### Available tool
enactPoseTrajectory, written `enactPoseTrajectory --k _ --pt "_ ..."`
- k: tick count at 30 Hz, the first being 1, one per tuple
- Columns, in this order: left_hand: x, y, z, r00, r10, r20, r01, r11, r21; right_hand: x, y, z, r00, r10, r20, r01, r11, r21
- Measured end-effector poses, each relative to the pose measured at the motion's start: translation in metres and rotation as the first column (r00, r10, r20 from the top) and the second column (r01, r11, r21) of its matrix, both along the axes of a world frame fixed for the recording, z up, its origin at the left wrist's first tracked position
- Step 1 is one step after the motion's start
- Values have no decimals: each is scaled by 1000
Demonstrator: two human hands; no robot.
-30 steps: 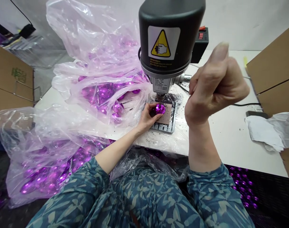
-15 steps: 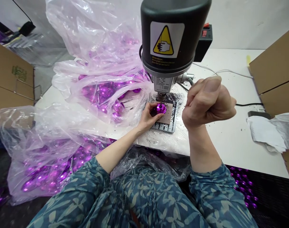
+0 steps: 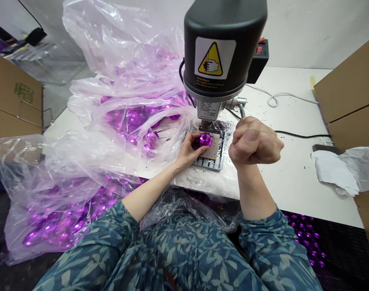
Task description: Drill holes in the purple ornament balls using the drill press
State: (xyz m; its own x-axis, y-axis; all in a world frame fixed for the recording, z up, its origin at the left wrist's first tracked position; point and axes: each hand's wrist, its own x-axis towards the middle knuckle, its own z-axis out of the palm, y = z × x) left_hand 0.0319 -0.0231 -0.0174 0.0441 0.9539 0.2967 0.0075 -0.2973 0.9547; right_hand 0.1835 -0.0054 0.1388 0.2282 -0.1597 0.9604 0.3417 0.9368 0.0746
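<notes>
Under the drill press (image 3: 225, 48), a shiny purple faceted ball (image 3: 205, 140) sits on a square tan board (image 3: 213, 150) over the metal base (image 3: 213, 163). My left hand (image 3: 189, 151) pinches the ball from its left side, thumb in front and fingers behind. The drill's tip meets the ball's top; whether it has gone in is too small to tell. My right hand (image 3: 254, 139) is closed in a fist round the end of the drill press lever (image 3: 242, 109), most of which the fist hides.
Clear plastic bags (image 3: 126, 89) of purple balls lie left of the press and hang off the white table (image 3: 299, 178). Dark shavings surround the base. Cardboard boxes (image 3: 351, 81) flank both sides. A black cable (image 3: 302, 135) and white crumpled paper (image 3: 332, 171) lie at right.
My right hand has come down and slightly left with the lever. My left hand stays on the ball. The view has shifted a little.
</notes>
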Motion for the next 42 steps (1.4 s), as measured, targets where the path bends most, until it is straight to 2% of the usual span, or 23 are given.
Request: enactPoseTrajectory --k 9,12,15,18,22,25,27,28,30,31,33,35,36,38,40,42 --pt "-1 1 -3 1000 -5 -6 6 999 36 -3 -4 -3 999 19 51 -22 998 63" --pt "0 3 -5 1000 9 -22 -8 999 50 -6 -10 17 999 -8 -35 7 1000 -28" --pt "2 4 -6 999 34 -40 -33 999 35 -9 -9 48 992 -57 -117 30 974 -223" --pt "4 3 -5 999 46 -25 -46 999 18 -10 2 72 993 7 -119 -52 925 -377" --pt "1 -9 6 995 94 -18 -94 995 25 -13 15 83 979 64 -193 -135 915 -379" --pt "-9 -29 19 976 149 -156 -137 987 83 -15 14 84 975 34 -218 -119 913 -389" --pt "-17 -50 26 962 116 -246 -76 983 167 -16 13 85 977 42 -210 -124 909 -397" --pt "-21 -63 27 957 64 -282 -7 980 200 -16 13 85 976 53 -211 -133 913 -387" --pt "-29 -93 25 922 -114 -369 202 957 209 -15 15 84 973 68 -220 -147 921 -362" --pt "-32 -108 22 875 -226 -429 329 927 182 -15 16 84 971 74 -226 -150 928 -340" --pt "-38 -135 14 712 -432 -553 559 826 75 -14 16 84 972 83 -221 -154 933 -326" --pt "-43 -155 4 572 -551 -607 679 734 -27 -13 14 85 971 86 -222 -159 927 -338" --pt "-45 -161 -1 554 -577 -601 696 717 -47 -13 13 85 971 81 -224 -159 921 -356" --pt "-48 -166 -8 590 -587 -555 681 731 -49 -12 10 85 970 61 -235 -153 907 -393" --pt "-51 -160 -11 636 -560 -532 645 764 -34 -12 9 85 970 45 -237 -142 900 -412" --pt "-55 -141 -9 710 -466 -528 554 833 10 -12 10 85 970 48 -240 -139 915 -380"
